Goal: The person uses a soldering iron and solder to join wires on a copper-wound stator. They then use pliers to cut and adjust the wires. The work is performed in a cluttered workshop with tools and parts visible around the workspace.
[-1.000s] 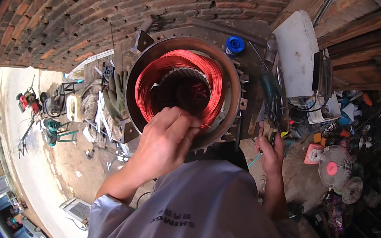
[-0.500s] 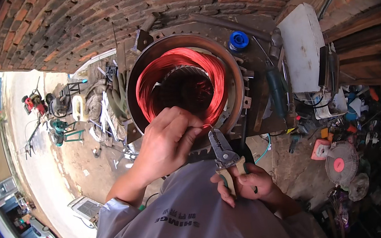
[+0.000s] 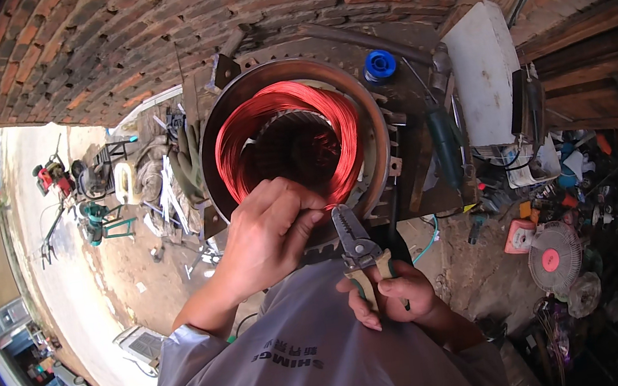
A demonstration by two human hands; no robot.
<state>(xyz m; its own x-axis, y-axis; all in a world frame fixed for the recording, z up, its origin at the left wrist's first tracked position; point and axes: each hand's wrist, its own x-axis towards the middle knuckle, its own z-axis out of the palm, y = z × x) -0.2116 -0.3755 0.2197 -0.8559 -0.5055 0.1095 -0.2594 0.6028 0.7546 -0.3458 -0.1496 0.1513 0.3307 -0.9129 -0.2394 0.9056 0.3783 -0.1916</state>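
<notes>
In front of me stands a round metal motor stator (image 3: 381, 131), with thick coils of red enamelled wire (image 3: 346, 113) around its inside; its centre is dark. My left hand (image 3: 271, 230) is at the near rim, with thumb and forefinger pinching wire ends of the coil. My right hand (image 3: 406, 290) grips a wire stripper (image 3: 358, 245) by its pale handles, close to my shirt. The toothed jaws point up at the pinched wire, just right of my left fingertips. Whether the jaws touch the wire is too small to tell.
The stator rests on a dark metal bench (image 3: 412, 111). Right of it are a blue spool (image 3: 379, 64), a dark green-handled tool (image 3: 445, 146) and a white panel (image 3: 484, 81). Gloves (image 3: 185, 163) lie at left. A fan (image 3: 554, 260) stands among clutter; a brick wall (image 3: 252, 11) rises behind.
The wire stripper has shifted slightly left and up, its jaws closer to my left fingertips. My left hand keeps its pinch on the wire. The whole view has moved a little.
</notes>
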